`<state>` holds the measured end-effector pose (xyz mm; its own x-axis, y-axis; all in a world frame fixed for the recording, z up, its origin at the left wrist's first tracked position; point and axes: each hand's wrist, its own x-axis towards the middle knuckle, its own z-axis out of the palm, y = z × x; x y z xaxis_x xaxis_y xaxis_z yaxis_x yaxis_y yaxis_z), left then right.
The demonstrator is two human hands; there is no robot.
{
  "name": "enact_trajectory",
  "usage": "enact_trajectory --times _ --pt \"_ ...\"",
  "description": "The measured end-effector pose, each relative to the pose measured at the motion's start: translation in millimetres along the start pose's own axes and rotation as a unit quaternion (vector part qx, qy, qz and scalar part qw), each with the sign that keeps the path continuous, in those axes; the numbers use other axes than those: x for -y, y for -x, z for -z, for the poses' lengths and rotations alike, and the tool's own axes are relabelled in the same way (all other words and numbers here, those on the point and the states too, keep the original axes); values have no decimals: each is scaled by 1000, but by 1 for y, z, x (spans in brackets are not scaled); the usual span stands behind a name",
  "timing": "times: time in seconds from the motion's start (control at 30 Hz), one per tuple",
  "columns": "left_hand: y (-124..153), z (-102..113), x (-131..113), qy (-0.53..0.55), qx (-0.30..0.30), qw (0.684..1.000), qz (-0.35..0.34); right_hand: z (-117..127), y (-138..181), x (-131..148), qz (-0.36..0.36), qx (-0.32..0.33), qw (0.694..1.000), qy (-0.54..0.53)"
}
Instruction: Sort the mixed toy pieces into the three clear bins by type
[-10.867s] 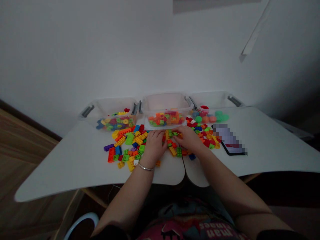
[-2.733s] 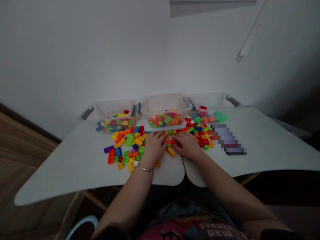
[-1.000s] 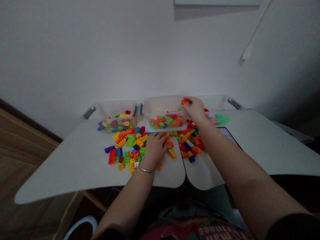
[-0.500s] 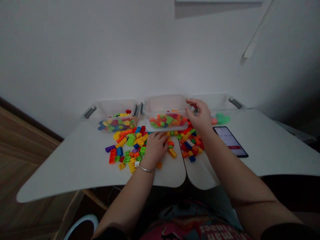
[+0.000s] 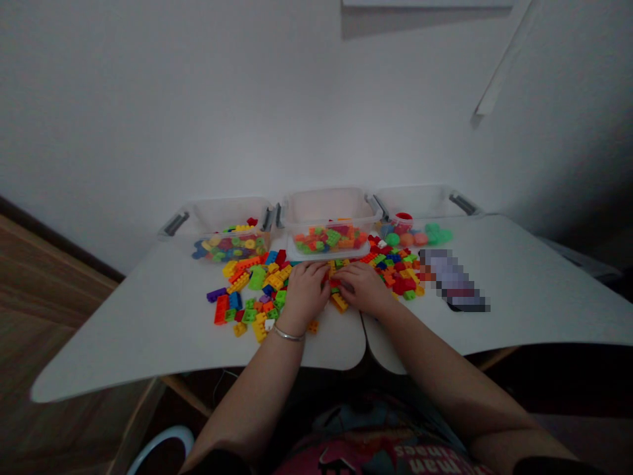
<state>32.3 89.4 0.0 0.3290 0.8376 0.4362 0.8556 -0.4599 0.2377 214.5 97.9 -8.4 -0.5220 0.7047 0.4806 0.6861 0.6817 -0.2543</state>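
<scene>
My left hand (image 5: pixel 305 290) rests palm down on a heap of coloured toy bricks (image 5: pixel 252 287) on the white table (image 5: pixel 148 330), fingers curled over bricks near the middle. My right hand (image 5: pixel 363 287) lies beside it, fingers bent over red and green bricks between the two hands. What either hand grips is hidden under the fingers. More bricks (image 5: pixel 398 267) lie to the right. Behind the hands stands a clear middle bin (image 5: pixel 329 211) with orange, green and red bricks inside.
A clear left bin (image 5: pixel 222 221) holds mixed coloured pieces. A clear right bin (image 5: pixel 425 201) holds round green and orange pieces and a red cup (image 5: pixel 403 219). A phone (image 5: pixel 457 284) lies at the right. The table's front edge curves in near my body.
My right hand carried an orange brick up to the middle bin, then came back down to the bricks beside my left hand. My left hand stayed on the heap.
</scene>
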Motion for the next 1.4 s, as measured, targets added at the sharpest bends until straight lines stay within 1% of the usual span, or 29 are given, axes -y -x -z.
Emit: enact_trajectory --times 0.27,0.43,0.53,0.63,0.7,0.77,0.93,1.03,1.13,1.3,1.4 --pt "0 2 -2 2 -3 1000 2 4 0 5 -75 22 997 26" --pt "1 2 -2 -3 -4 1000 2 10 0 9 -107 31 990 90" --pt "1 2 -2 -9 -8 1000 0 14 0 10 -104 43 987 117" --pt "2 1 -2 -13 -14 1000 -6 15 1 8 -76 67 989 106" --pt "2 2 -2 -15 -21 1000 -12 15 2 6 -68 72 991 96" --pt "3 3 -2 -14 -28 999 -16 16 2 4 -73 54 992 83" --pt "2 7 -6 3 -27 999 -37 14 3 1 -95 -44 994 34" --pt "1 6 -6 11 -26 999 -19 9 4 4 -113 -79 990 24" --pt "1 3 -3 31 -25 999 -5 5 4 7 -113 -81 990 9" --pt "0 -2 3 51 -10 997 -49 4 5 5 -84 -71 993 -35" --pt "0 -3 3 40 -11 998 -48 4 4 1 -74 -53 995 -41"
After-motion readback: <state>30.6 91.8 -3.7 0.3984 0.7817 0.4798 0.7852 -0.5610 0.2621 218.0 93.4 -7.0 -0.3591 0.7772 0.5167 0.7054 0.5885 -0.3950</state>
